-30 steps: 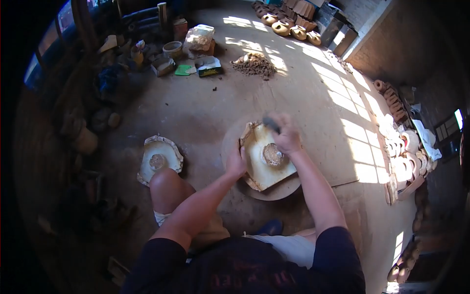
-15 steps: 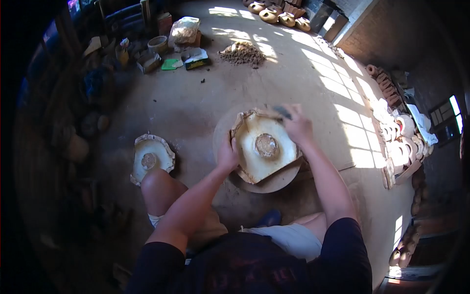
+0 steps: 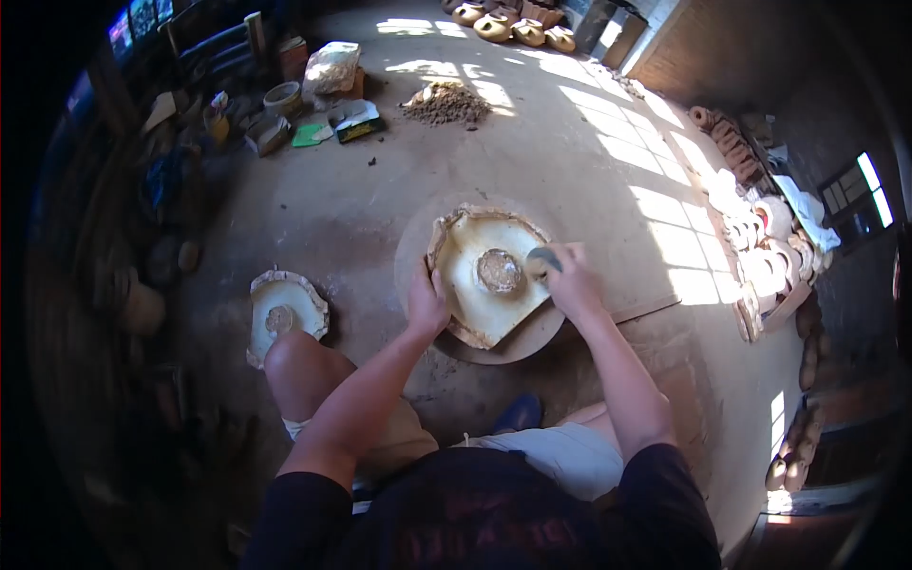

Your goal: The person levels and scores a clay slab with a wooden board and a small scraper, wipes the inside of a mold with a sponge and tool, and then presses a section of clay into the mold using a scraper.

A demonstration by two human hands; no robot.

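A whitish, shallow mould-like piece with a rough brown rim and a round clay-coloured lump at its centre lies on a round board. Gripping its left rim is my left hand, thumb on the inner side. My right hand is closed around a small dark rounded pad, held over the right part of the piece. Whether the pad touches the surface I cannot tell. Near my left knee lies a second, similar whitish piece.
A heap of crumbled clay lies on the floor ahead. Boxes, a bucket and a pale block stand at the far left. Round clay pots line the back, and more pottery is piled along the right wall.
My right hand has moved with the dark pad from the piece's upper right rim, down and inward toward the central lump. My left hand stays on the left rim. The view has shifted slightly.
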